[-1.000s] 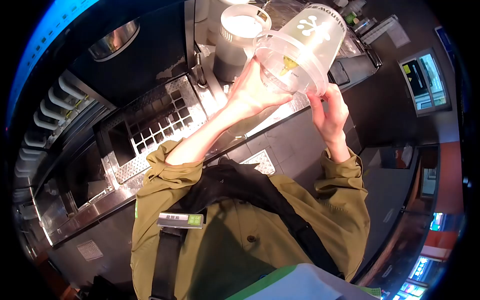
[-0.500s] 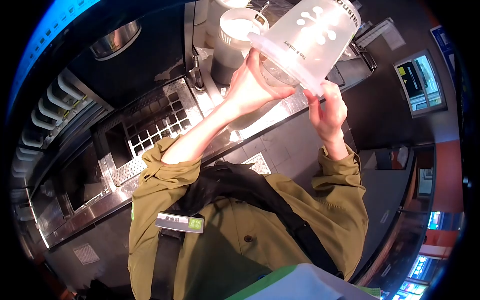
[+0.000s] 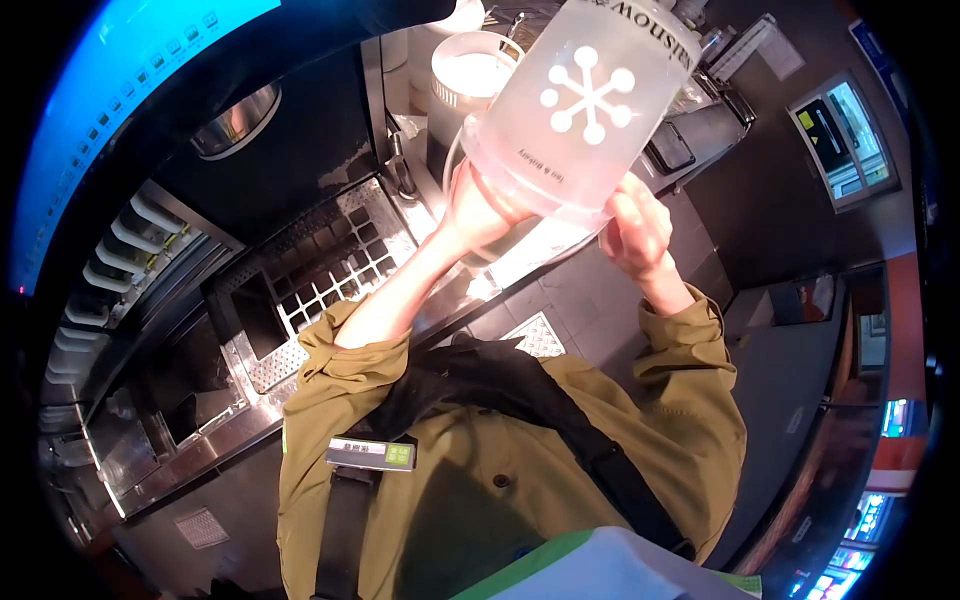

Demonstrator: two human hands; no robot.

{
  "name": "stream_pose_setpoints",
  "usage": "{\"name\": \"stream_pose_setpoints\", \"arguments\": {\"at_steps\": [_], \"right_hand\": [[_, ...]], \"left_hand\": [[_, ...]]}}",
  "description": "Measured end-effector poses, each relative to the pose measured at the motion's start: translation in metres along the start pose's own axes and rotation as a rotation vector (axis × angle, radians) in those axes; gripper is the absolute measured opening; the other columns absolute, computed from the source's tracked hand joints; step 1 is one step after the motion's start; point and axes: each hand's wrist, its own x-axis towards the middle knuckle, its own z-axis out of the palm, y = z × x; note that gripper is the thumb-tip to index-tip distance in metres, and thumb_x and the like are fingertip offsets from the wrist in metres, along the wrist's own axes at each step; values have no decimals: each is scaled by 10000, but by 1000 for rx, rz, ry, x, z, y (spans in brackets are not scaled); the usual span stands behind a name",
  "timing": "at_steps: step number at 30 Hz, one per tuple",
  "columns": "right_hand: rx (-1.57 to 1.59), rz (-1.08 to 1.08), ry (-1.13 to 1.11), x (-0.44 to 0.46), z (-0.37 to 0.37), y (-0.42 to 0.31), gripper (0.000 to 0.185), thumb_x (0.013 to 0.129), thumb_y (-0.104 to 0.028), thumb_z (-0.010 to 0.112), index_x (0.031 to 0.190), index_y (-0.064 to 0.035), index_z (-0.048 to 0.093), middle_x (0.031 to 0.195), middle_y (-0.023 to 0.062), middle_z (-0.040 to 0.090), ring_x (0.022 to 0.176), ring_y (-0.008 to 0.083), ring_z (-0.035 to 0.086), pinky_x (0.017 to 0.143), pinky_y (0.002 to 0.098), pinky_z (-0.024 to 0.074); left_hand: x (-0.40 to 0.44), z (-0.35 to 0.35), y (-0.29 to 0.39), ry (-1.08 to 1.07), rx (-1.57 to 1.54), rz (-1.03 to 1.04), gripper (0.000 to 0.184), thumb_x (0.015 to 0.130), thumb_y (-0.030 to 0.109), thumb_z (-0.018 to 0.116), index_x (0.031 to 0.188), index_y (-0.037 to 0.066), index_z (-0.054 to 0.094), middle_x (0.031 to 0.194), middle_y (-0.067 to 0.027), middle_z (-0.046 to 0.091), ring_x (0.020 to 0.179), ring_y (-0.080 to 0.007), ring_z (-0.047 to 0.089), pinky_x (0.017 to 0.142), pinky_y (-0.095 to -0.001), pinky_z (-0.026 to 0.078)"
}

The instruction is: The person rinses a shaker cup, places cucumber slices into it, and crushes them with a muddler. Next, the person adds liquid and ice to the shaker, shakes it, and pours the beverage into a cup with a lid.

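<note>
A large frosted plastic tub (image 3: 555,140) with a white snowflake-like logo and dark lettering is raised in front of me, tilted with its wide rim toward my body. My left hand (image 3: 482,208) is closed on the left part of the rim, its fingers partly hidden by the tub. At the right end of the rim, my right hand (image 3: 638,230) has its fingers curled, with the fingertips against the edge. Behind the tub, close to my left hand, a white-rimmed container (image 3: 458,62) stands on the counter.
A metal drain grate (image 3: 322,295) is set into the steel counter at the left, beside a row of pale curved handles (image 3: 128,245). A small latch (image 3: 402,175) sticks up near the containers. To the right is a dark counter (image 3: 780,370).
The tub has moved left and slightly down, turning its logo more toward me. Both hands moved with it and keep hold of the rim. The view has shifted a little.
</note>
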Motion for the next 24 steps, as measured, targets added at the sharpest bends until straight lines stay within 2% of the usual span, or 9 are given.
{"name": "stream_pose_setpoints", "arguments": {"at_steps": [3,6,9,13,15,17,18,21,24], "right_hand": [[-21,91,39,2,-1,-3,345,593,114,531,933,57,525,873,217,603,745,334,620,637,334,513],[70,139,29,10,-1,-9,226,628,70,616,839,39,541,865,205,604,745,310,617,619,335,517],[50,186,57,0,4,-13,377,571,130,533,940,52,532,871,199,609,769,334,620,663,326,504],[79,277,134,-5,8,-14,293,675,57,655,942,27,538,869,191,609,754,292,622,660,315,497],[364,597,161,-12,9,-18,234,743,19,627,952,24,521,867,138,608,752,216,609,662,286,492],[651,912,190,-18,11,-21,181,812,-18,599,961,21,503,865,86,608,750,140,596,663,258,488],[820,988,305,-7,11,-25,161,849,-67,573,954,24,489,854,59,590,773,105,572,686,236,481],[875,1079,288,-18,7,-16,167,862,-93,560,949,29,489,856,76,588,780,123,579,706,244,487],[1060,1232,411,-27,5,-4,196,900,-177,504,925,18,496,834,94,590,750,166,602,709,284,507]], "left_hand": [[2,-5,7,-68,79,-92,786,541,280,770,1196,30,415,1116,-156,521,1034,-265,522,878,-354,403],[3,-4,14,-92,60,-142,768,533,262,769,1180,22,431,1113,-156,510,1036,-264,516,890,-347,397],[1,-6,0,-69,96,-154,787,532,271,774,1185,13,419,1134,-159,499,1053,-268,506,906,-347,391],[-2,-2,3,-20,106,-133,842,531,284,781,1217,5,382,1176,-164,477,1096,-268,482,934,-356,378],[-4,0,9,13,-15,-97,884,524,289,788,1241,6,354,1205,-169,458,1130,-270,460,951,-365,366],[-9,1,10,14,101,-151,1000,511,290,804,1308,13,267,1253,-181,414,1173,-283,423,981,-370,343],[-10,3,6,18,113,-143,1026,509,290,807,1322,15,245,1259,-189,406,1177,-288,419,985,-369,341],[-14,6,1,17,149,-172,1079,506,297,811,1350,22,198,1268,-215,387,1186,-297,410,994,-370,334],[-19,7,0,9,160,-215,1093,503,291,816,1356,21,187,1262,-230,385,1183,-297,411,994,-371,333]]}}
